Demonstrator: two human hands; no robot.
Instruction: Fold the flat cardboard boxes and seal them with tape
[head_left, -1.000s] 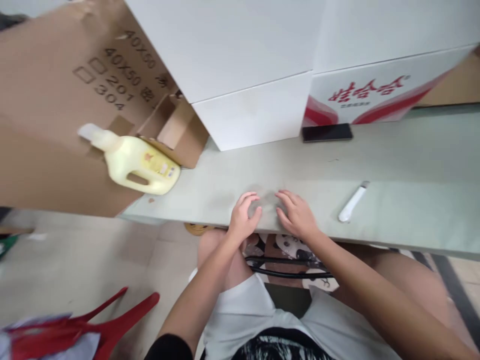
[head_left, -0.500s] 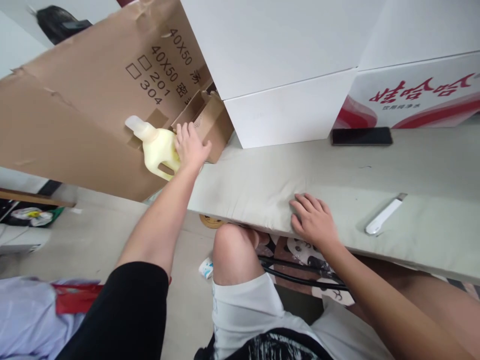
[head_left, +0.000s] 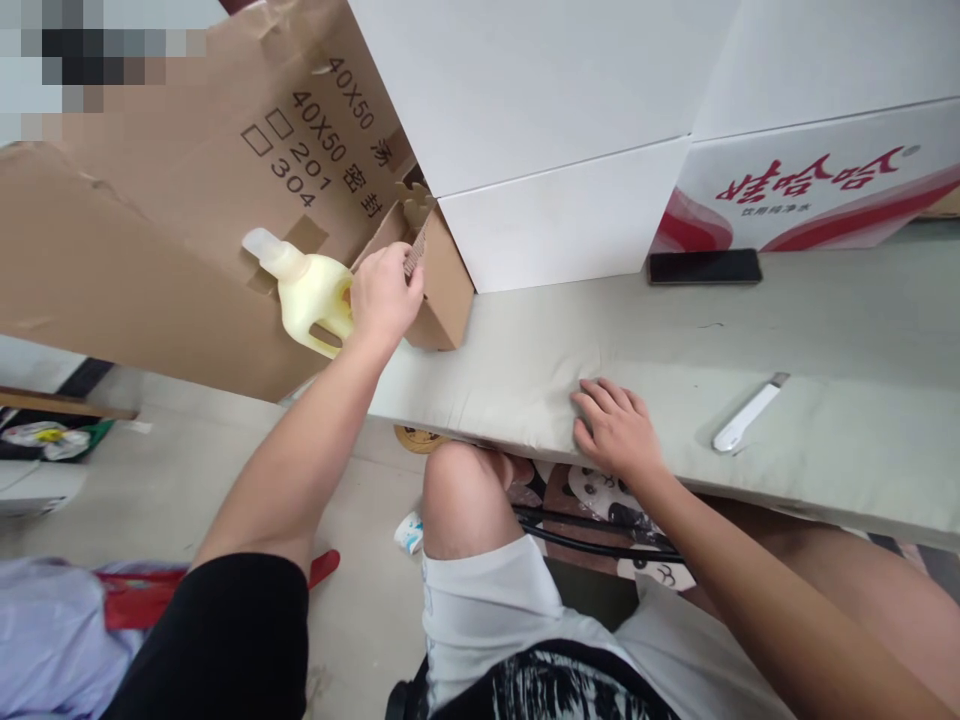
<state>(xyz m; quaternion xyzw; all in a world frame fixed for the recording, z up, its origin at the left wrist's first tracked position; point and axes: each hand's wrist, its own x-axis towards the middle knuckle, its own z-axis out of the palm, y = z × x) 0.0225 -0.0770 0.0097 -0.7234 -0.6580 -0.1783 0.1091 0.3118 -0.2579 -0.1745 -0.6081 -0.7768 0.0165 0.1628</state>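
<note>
My left hand (head_left: 388, 291) is closed over the upper edge of a small open cardboard box (head_left: 444, 290), its fingers hooked around a corrugated flap. The box stands tilted on the pale cloth-covered surface (head_left: 517, 345), beside a pale yellow jug-shaped bottle (head_left: 302, 292) with a handle and a translucent cap. Part of the bottle is hidden behind my left hand. My right hand (head_left: 616, 425) lies palm down near the front edge of the surface, fingers spread and holding nothing. To its right lies a white utility knife (head_left: 750, 413) with a short blade showing.
A large printed cardboard box (head_left: 187, 230) rises behind the bottle. White cartons (head_left: 555, 220) stand along the back, one with red lettering. A black phone (head_left: 705, 267) lies against them. Below the front edge are my knees (head_left: 469, 500) and a panda-patterned cloth (head_left: 660, 572).
My left hand has gone from resting by the bottle and box with fingers extended to gripping the box's flap. The small box has shifted slightly towards me. My right hand stays on the surface.
</note>
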